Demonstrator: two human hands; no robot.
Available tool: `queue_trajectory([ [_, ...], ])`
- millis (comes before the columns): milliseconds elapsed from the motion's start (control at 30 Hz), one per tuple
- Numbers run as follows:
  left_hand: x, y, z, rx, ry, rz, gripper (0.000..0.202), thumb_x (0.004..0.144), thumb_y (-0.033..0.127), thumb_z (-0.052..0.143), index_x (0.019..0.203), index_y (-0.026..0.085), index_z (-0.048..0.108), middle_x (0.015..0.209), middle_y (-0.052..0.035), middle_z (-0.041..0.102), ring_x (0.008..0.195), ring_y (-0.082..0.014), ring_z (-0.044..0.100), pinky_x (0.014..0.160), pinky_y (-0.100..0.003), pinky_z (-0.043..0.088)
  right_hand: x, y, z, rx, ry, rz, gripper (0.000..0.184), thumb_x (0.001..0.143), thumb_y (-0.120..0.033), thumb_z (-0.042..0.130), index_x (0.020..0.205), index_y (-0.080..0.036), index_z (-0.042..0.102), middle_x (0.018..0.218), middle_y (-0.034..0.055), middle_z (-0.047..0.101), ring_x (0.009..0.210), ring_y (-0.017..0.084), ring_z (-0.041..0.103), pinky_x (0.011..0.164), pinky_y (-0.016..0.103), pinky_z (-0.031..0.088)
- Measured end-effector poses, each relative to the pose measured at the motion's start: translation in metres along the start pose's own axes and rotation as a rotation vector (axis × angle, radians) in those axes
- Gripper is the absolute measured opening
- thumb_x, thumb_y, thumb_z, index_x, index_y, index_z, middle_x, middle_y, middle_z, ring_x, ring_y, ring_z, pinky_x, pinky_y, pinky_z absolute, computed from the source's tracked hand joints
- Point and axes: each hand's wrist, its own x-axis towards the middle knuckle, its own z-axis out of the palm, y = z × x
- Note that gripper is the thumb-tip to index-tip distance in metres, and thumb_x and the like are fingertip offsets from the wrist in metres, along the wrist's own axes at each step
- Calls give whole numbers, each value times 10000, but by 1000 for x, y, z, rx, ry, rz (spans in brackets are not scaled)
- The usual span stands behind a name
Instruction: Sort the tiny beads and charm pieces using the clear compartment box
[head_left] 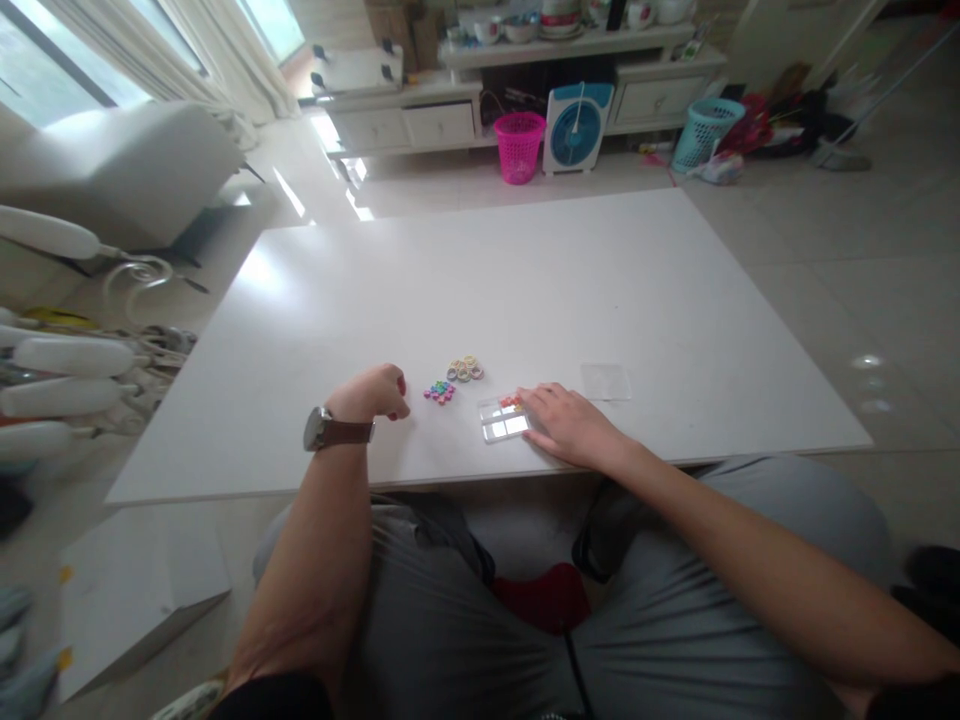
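My left hand (384, 393) is just above the white table, with its fingers curled inward; whatever they may hold is hidden. To its right lies a small pile of shiny multicoloured beads (439, 392). Behind them sits a cluster of pale gold and silver rings (465, 369). A clear plastic compartment case (504, 424) lies flat near the table's front edge. Several orange-red pieces (511, 402) are in its far compartment. My right hand (564, 420) grips the case's right side, fingers at the far edge and thumb at the near one, covering that end.
A thin clear plastic lid (606, 381) lies flat behind my right hand on the white table (480, 270). Past the table stand a pink basket (519, 148), a blue fan (577, 128) and a light blue basket (705, 134). White-backed chairs (71, 355) are at the left.
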Motion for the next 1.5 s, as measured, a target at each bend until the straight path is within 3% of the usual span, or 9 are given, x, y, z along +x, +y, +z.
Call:
queue_trajectory([
  [133,-6,3,-3,-59,-36,50,367,552,136,689,913,197,666,670,-11,737,666,-198,709,546,-240,466,-1,0,-1,-2,-2,0,588,987,-396,544,1489,-103,453,1442,187,574,1264,326,515,1025,456,475],
  [300,-41,38,7,-265,-253,520,268,560,140,713,805,213,630,672,38,725,640,-153,670,575,-224,460,-1,0,0,-2,-5,-3,587,982,-394,544,1490,-116,451,1441,183,572,1262,327,509,1021,457,467],
  [467,-63,75,27,-372,-588,815,283,580,28,668,799,204,640,735,23,754,707,-155,705,623,-227,498,1,-1,0,4,-8,0,597,986,-404,535,1495,-104,446,1436,191,574,1268,331,504,1024,445,457],
  [800,-61,81,29,-480,-785,850,207,660,65,750,815,195,705,780,-7,783,786,-173,755,701,-258,565,1,-2,0,6,0,-3,598,990,-409,528,1495,-98,447,1453,182,567,1277,329,502,1049,449,448],
  [967,-57,77,26,-495,-592,853,235,662,75,724,867,185,693,773,-9,774,742,-162,735,671,-252,558,2,-2,2,0,13,-5,603,990,-406,534,1494,-87,444,1439,189,575,1278,331,502,1053,452,448],
  [1167,-41,82,31,-463,152,735,139,793,181,668,920,149,716,767,-39,720,706,-146,667,671,-263,514,2,-4,-1,9,2,14,554,968,-376,583,1455,-136,470,1419,178,583,1261,329,509,1016,448,463],
  [1233,-37,87,38,-334,300,728,123,824,193,636,881,162,740,799,-51,720,759,-161,661,742,-288,519,2,-5,-3,13,3,13,545,969,-372,581,1451,-143,469,1410,172,589,1257,327,510,1012,445,463],
  [1367,-32,96,50,-105,399,733,179,860,213,605,859,179,781,849,-76,732,845,-207,659,866,-348,506,2,-5,-5,15,-6,11,543,974,-369,572,1457,-145,463,1403,166,597,1250,331,514,1001,447,468],
  [1500,-35,106,59,11,437,649,240,893,259,576,939,170,795,981,-124,743,914,-249,670,866,-373,501,1,-5,-4,21,-2,13,556,975,-366,571,1467,-132,457,1416,174,588,1270,327,508,1027,452,455],
])
